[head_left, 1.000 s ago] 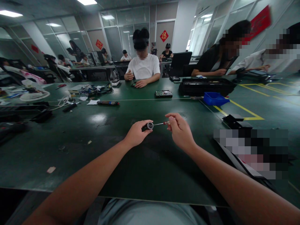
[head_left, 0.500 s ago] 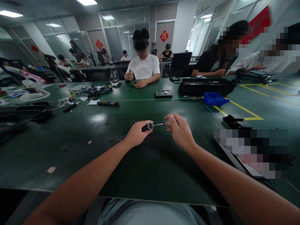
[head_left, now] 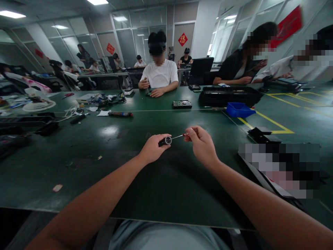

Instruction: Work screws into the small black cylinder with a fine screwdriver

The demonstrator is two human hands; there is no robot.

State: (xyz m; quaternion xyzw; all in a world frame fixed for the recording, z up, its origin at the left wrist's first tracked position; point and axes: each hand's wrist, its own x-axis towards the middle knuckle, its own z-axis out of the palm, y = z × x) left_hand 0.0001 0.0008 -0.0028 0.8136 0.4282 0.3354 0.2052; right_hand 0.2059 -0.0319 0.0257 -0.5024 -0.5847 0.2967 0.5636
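Note:
Above the middle of the green table, my left hand [head_left: 154,147] is closed round a short black cylinder [head_left: 163,141] with a silvery ring at its open end, which faces right. Fingers hide much of its body, and I cannot tell what kind of part it is. My right hand [head_left: 204,146] grips a screwdriver [head_left: 185,134] by its reddish handle. The thin metal shaft points left, and its tip is at the ringed end of the cylinder. Whether the tip touches something inside is too small to make out.
Ahead lie a hard drive [head_left: 181,103], a long black tray [head_left: 230,96] and a blue bin [head_left: 239,109]. A dark pen-like tool [head_left: 120,114] and cluttered cables [head_left: 106,100] are to the left. A person in white [head_left: 159,74] sits opposite; others sit at right.
My right hand has shifted its grip, and the screwdriver's handle is now slightly higher, so the shaft slopes more. The cylinder stays in my left hand, nearly still.

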